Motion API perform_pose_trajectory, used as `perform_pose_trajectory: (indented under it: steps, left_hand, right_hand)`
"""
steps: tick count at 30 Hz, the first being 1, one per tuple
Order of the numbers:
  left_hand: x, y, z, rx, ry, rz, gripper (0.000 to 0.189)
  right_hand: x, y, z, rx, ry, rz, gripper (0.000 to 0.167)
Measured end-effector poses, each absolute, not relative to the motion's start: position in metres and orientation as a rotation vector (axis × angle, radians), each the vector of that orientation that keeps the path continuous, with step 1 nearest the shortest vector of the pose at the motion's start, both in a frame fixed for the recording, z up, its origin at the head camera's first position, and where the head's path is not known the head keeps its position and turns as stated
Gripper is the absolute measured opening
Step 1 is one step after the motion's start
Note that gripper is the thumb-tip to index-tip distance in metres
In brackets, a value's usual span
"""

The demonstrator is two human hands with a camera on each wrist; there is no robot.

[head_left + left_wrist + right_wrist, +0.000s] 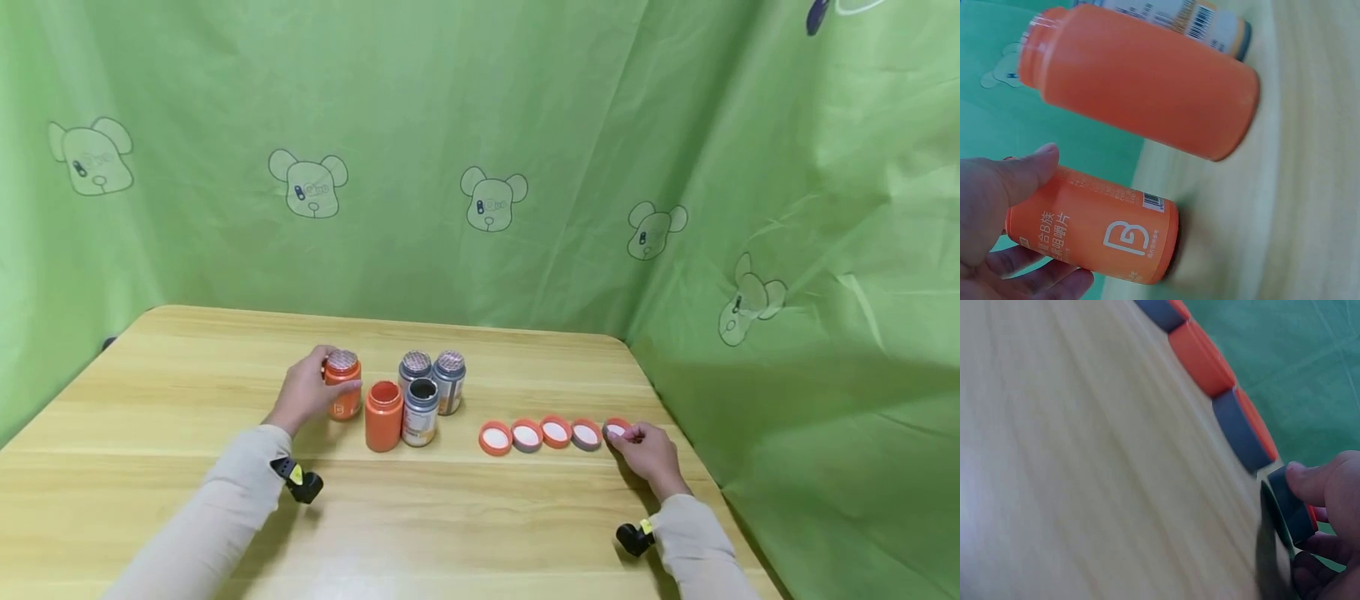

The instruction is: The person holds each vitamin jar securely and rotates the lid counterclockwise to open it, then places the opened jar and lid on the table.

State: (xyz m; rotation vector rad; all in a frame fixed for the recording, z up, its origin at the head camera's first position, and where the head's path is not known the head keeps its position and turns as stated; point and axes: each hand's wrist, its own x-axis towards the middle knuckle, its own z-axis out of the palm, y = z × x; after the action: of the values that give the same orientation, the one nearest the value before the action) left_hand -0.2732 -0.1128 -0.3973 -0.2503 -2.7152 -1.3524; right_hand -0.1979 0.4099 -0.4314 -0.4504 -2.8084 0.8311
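My left hand (306, 390) grips an orange bottle (1104, 228) with white print, its thumb on one side and fingers on the other. Silvery foil covers that bottle's mouth in the head view. Close to its right stands a second orange bottle (384, 421) with an uncovered mouth. My right hand (651, 454) pinches a grey-and-orange cap (1291, 503) at the right end of a row of caps. Beside this cap, a thin dark curved piece (1279, 519) shows in the right wrist view; its kind is unclear. The fingertips partly hide the cap.
A grey bottle (420, 417) with an uncovered mouth stands by two foil-topped grey bottles (450, 385). Several upturned caps, among them an orange cap (495, 438) and a grey cap (586, 435), line the wooden table (450, 533). Green curtains (420, 108) hang behind and at the sides.
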Motion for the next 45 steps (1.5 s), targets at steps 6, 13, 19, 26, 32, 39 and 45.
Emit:
perform_pose_trajectory:
  steps: [6,13,19,26,32,39,45]
  left_hand:
    - [-0.272,-0.112,-0.404,-0.222,-2.723,-1.375,0.070]
    - [-0.272,-0.105,-0.403,-0.228,-2.755,-1.375,0.074]
    - [-0.274,-0.101,-0.407,-0.307,-2.760,-1.381,0.075]
    - [-0.273,-0.097,-0.412,-0.381,-2.780,-1.350,0.064]
    - [-0.269,-0.091,-0.405,-0.414,-2.784,-1.393,0.066]
    - [-0.266,-0.085,-0.405,-0.451,-2.790,-1.383,0.064]
    - [-0.265,-0.084,-0.406,-0.457,-2.798,-1.363,0.064]
  right_hand:
    - [-0.198,0.410,-0.432,-0.402,-2.851,0.865,0.050]
    - [-0.199,0.405,-0.430,-0.371,-2.895,0.867,0.060]
    - [-0.202,0.398,-0.430,-0.339,-2.890,0.888,0.059]
    - [-0.204,0.388,-0.431,-0.314,-2.893,0.951,0.060]
    - [-0.206,0.378,-0.432,-0.282,-2.896,0.966,0.060]
    - [-0.207,0.367,-0.433,-0.229,-2.912,0.944,0.060]
    - [-0.209,0.355,-0.434,-0.237,-2.920,0.961,0.058]
